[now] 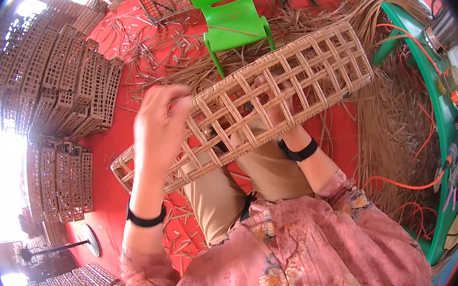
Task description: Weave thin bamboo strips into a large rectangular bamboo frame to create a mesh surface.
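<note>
A long, narrow woven lattice basket point(250, 134) lies slantwise across my lap, its right end higher in view. It has square openings and a wrapped rim. My right hand point(277, 99) grips it from behind, and its fingers show through the openings right of the middle. My left hand point(161, 122) is over the left part of the basket, near its far rim. The left fingers are bent and smeared by motion, so whether they pinch anything is unclear. A black band circles each wrist.
Lattice baskets point(66, 82) are stacked at left, near a round-based stand point(90, 239). A green chair point(233, 22) stands ahead. Long brown strips point(388, 115) pile at right beside a green table point(445, 137) with tools and an orange cord point(406, 187). Scraps litter the red floor point(113, 155).
</note>
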The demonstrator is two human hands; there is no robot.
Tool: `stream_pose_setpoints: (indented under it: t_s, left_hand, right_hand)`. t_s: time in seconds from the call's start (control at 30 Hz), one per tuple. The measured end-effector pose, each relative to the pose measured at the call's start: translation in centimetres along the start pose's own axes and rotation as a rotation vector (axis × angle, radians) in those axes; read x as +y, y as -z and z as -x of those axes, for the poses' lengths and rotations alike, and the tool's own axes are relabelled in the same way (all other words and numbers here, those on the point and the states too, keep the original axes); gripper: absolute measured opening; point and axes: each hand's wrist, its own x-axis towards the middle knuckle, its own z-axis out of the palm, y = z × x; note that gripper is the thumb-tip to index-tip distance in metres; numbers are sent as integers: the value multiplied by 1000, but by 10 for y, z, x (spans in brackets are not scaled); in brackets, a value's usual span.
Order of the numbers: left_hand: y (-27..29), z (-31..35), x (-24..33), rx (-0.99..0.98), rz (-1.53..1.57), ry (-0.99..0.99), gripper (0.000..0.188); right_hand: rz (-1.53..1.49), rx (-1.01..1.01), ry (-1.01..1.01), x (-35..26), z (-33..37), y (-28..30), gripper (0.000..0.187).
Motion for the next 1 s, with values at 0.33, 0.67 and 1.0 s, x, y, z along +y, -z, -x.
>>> stream_pose_setpoints:
  t_s: [0.33, 0.67, 1.0]
  left_hand:
    - [-78, -12, 51, -318, -26, -131, 35]
    - [-99, 40, 80, -361, -124, -251, 33]
    - [-103, 52, 80, -257, -180, -298, 30]
  right_hand:
    - [-98, -9, -171, -47, 54, 4, 32]
    - [-458, -56, -355, -32, 128, 56, 58]
    - [-1014, -246, -459, -48, 116, 44, 52]
